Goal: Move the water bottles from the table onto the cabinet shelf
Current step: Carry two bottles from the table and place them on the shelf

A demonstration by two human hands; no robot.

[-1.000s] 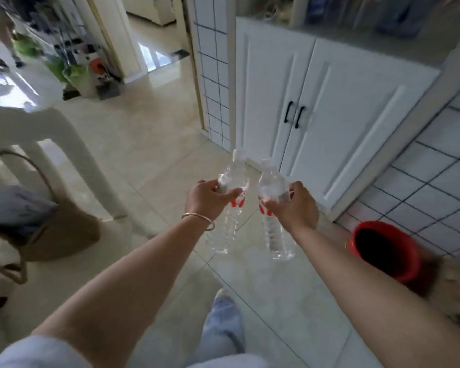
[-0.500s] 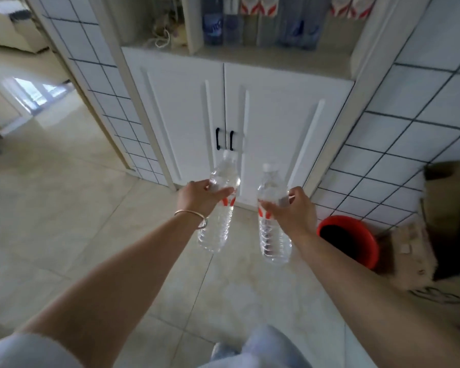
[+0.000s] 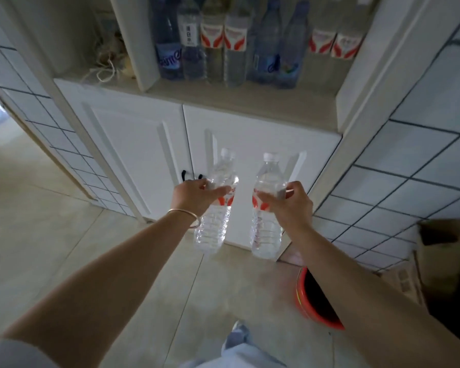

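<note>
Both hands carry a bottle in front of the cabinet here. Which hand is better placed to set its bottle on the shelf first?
Probably the right hand. Its bottle hangs below the bare stretch of shelf under the right-most bottles, while the left hand and its bottle sit below the crowded row of shelved bottles.

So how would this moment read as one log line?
left hand: holds bottle | right hand: holds second bottle | shelf: not reached

White double cabinet doors with black handles stand closed between walls of pale square tiles. A red bucket sits on the beige tiled floor at right, near a brown cardboard box. Tangled string lies in a left-hand cubby.
</note>
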